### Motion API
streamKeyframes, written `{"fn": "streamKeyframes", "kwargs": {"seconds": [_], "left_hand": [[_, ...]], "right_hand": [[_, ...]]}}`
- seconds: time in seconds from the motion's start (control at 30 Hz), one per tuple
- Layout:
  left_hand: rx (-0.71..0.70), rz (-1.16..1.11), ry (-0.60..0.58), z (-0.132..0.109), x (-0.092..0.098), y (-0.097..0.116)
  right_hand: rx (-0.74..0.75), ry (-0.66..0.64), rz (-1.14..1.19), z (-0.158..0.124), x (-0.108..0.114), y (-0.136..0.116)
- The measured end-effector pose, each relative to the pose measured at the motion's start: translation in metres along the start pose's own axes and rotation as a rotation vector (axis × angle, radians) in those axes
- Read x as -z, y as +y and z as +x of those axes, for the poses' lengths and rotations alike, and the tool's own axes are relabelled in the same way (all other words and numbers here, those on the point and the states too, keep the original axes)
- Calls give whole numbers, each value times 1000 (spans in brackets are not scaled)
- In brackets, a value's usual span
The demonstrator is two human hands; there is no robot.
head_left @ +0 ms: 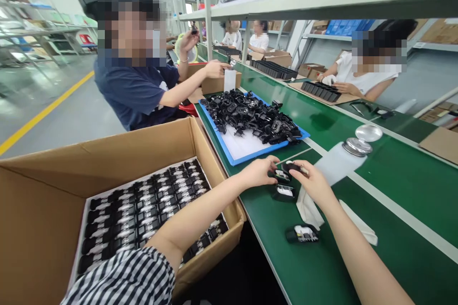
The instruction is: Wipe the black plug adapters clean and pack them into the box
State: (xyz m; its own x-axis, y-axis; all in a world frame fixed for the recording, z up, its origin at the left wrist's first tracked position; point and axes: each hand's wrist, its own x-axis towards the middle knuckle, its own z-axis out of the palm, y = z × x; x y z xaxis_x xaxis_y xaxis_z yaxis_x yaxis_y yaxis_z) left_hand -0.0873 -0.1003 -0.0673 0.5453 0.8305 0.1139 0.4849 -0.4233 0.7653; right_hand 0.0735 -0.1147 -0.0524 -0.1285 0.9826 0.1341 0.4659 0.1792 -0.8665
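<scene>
Over the green bench, my left hand (263, 171) has its fingers closed on a small black housing (282, 176) with pale parts inside. My right hand (312, 180), just to its right, pinches a dark rounded cover (291, 167) close to that housing. Whether the two pieces touch, I cannot tell. Directly below lies another black housing (285, 191) with a white part in it. Nearer to me rests a third open housing (304, 234) showing white and metallic parts. A folded white cloth (309, 209) lies under my right wrist.
A blue-edged tray (246, 156) holds a heap of black parts (250, 114). At left stands a cardboard box (107, 143) with rows of black-and-white units. A translucent bottle (334, 164) with a metal top stands to the right. A co-worker (136, 81) works at the far left.
</scene>
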Motion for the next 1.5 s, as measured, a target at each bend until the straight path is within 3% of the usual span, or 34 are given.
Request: {"fn": "streamKeyframes", "kwargs": {"seconds": [0.2,0.37,0.8,1.27,1.5], "left_hand": [[-107,259,-39,0,2,6],[-105,337,-40,0,2,5],[-12,521,-43,6,5,18],[-1,614,-143,9,11,36],[50,519,-134,13,12,30]], "right_hand": [[-78,-137,-137,3,-1,1],[-165,-193,-206,8,4,1],[-85,-89,-195,16,5,-3],[-78,-113,-151,14,6,-2],[67,-118,-236,14,4,5]]}}
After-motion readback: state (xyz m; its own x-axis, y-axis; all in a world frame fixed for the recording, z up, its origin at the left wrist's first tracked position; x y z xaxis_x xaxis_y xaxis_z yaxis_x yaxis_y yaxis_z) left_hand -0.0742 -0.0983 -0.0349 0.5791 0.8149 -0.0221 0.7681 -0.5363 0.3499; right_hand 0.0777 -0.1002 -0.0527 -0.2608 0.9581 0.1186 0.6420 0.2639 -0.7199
